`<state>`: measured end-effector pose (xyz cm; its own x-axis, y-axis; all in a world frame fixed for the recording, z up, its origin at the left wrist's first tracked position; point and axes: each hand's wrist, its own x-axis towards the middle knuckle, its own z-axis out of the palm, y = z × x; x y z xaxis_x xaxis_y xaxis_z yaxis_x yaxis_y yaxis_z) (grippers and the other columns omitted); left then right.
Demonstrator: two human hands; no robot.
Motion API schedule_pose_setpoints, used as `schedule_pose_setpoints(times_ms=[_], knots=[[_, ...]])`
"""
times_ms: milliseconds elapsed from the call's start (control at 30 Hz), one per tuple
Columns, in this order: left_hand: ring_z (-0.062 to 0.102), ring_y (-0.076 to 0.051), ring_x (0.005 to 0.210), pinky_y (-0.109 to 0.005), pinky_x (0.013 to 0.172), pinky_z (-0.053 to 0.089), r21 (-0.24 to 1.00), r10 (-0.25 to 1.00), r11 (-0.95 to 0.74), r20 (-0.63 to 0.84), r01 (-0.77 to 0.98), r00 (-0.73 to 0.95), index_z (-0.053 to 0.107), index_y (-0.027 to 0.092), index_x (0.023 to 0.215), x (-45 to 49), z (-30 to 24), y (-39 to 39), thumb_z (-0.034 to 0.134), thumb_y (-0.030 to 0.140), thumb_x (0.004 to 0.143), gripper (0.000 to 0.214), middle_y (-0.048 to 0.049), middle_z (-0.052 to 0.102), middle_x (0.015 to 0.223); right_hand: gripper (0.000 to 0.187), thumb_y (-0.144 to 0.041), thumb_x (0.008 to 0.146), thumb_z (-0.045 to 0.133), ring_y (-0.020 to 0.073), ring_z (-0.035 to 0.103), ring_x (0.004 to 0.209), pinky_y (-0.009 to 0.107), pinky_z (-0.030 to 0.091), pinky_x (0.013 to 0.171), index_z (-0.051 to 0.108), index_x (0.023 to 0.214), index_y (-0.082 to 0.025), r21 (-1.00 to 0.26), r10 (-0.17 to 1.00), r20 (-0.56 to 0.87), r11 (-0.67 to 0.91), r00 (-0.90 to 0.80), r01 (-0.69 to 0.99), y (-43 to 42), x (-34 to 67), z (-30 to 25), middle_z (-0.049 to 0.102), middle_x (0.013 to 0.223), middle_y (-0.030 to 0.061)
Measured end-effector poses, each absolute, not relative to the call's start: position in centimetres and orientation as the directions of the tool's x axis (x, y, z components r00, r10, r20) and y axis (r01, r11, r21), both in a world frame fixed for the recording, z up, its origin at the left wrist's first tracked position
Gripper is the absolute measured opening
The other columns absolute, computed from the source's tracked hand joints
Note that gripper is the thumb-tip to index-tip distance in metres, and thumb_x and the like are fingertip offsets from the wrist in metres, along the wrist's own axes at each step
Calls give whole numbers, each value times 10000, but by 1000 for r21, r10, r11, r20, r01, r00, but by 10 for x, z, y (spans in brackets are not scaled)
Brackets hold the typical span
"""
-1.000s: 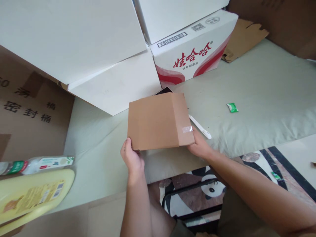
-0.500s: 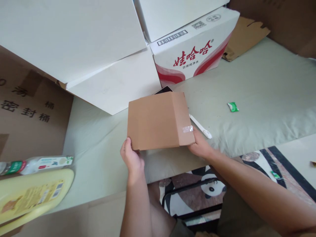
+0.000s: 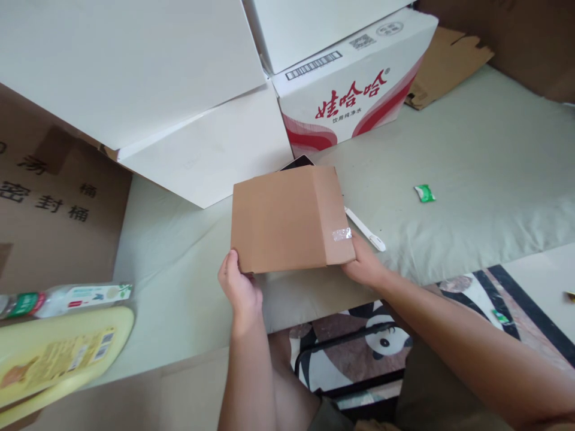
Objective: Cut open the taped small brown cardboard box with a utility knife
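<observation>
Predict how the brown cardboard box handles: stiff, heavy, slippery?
The brown cardboard box is probably stiff: its large panel looks flat. It may be light, as left hand and right hand hold it near its lower corners; any contents are hidden. Its matte surface probably won't slip, except perhaps on the shiny tape.

Apparently a home, given the green cloth (image 3: 471, 155), panda print (image 3: 389, 344) and plastic bottle (image 3: 56, 302).

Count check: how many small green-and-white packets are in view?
2. One packet lies on the pale green cloth, right of the brown cardboard box; another apparent packet lies lower right, on the black-white-pink patterned mat. The box could hide more.
</observation>
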<state>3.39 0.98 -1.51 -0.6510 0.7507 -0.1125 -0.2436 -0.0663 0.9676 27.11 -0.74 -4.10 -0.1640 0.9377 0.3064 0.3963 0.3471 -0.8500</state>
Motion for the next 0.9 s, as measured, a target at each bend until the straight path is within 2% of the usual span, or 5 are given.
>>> schedule_pose_setpoints(times_ms=[233,900], knots=[[592,-129,690,-235,618,430,966,748,-66,-118,-249,-654,660,155,713,34,-16,9,770,413,688,282,-10,654,749,414,-118,782,486,297,683,1025,464,561,914,679,1112,-278,-838,930,309,364,-197,406,-7,272,-43,758,1031,65],[601,-138,706,-247,634,443,968,755,-73,-104,-241,-647,666,151,718,35,-16,9,767,414,691,283,-22,669,778,411,-97,767,493,298,695,1065,464,564,924,705,1079,-259,-840,925,330,380,-190,388,-7,273,-44,761,1077,75]])
